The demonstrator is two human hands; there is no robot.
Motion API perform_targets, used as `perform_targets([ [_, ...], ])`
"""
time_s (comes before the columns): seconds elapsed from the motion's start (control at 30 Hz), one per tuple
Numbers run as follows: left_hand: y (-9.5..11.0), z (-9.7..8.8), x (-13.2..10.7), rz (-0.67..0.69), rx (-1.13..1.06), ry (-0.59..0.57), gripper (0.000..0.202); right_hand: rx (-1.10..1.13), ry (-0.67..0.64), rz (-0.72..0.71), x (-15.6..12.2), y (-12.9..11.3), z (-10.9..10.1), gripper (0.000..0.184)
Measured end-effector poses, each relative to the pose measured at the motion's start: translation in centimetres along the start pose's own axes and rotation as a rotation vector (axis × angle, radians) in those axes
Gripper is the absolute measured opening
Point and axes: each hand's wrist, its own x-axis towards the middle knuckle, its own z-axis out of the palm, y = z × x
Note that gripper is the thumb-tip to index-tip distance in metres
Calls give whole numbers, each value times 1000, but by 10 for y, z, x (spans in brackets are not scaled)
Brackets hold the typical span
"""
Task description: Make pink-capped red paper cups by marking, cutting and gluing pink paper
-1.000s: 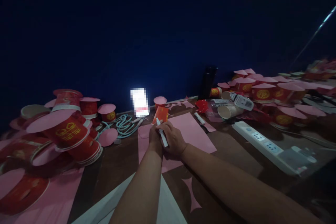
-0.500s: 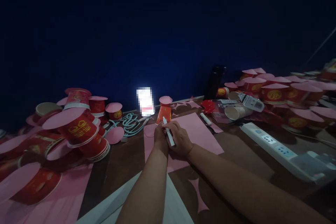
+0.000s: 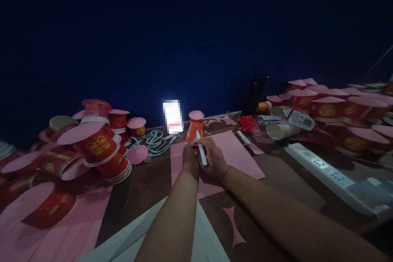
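Note:
A slim white pen [image 3: 202, 153], its narrow end pointing up and away, is held in my right hand [image 3: 215, 156] over a pink paper sheet [image 3: 238, 159]. Close against it is my left hand [image 3: 190, 157], fingers curled together; anything inside them is hidden. Just beyond both hands stands a red paper cup [image 3: 195, 128] topped with a pink paper disc [image 3: 196, 114]. A round outline shows on the sheet left of my hands. On the sheet's right part lies a white tube [image 3: 243, 138].
Red cups with pink discs [image 3: 101, 143] pile up at left, and more cups [image 3: 328, 108] crowd the right. A power strip [image 3: 322, 172] lies at right. Beyond my left hand are a coiled cable [image 3: 159, 143] and a bright screen [image 3: 172, 115]. A pink offcut [image 3: 233, 225] lies nearer me.
The whole view has shifted slightly, so things appear a little further right. The pen stands somewhat more upright in my right hand; both hands stay together.

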Motion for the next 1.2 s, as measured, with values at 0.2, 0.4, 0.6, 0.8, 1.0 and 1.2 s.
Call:
perform_targets([
  [0.2,2,3,-5,-43,-23,-44,15,33,90,37,5,-2,-3,33],
  [0.4,-1,2,-4,-60,-45,-10,11,6,174,55,6,4,0,28],
  [0.6,2,7,-1,-57,-119,-18,15,-14,208,140,6,11,2,30],
  [0.8,0,2,5,-51,-123,-48,25,3,209,139,6,11,2,32],
  [1.0,-5,-2,9,26,-136,-29,20,34,230,211,6,13,3,32],
  [1.2,-3,1,6,-5,-146,-37,22,37,213,213,5,14,4,34],
])
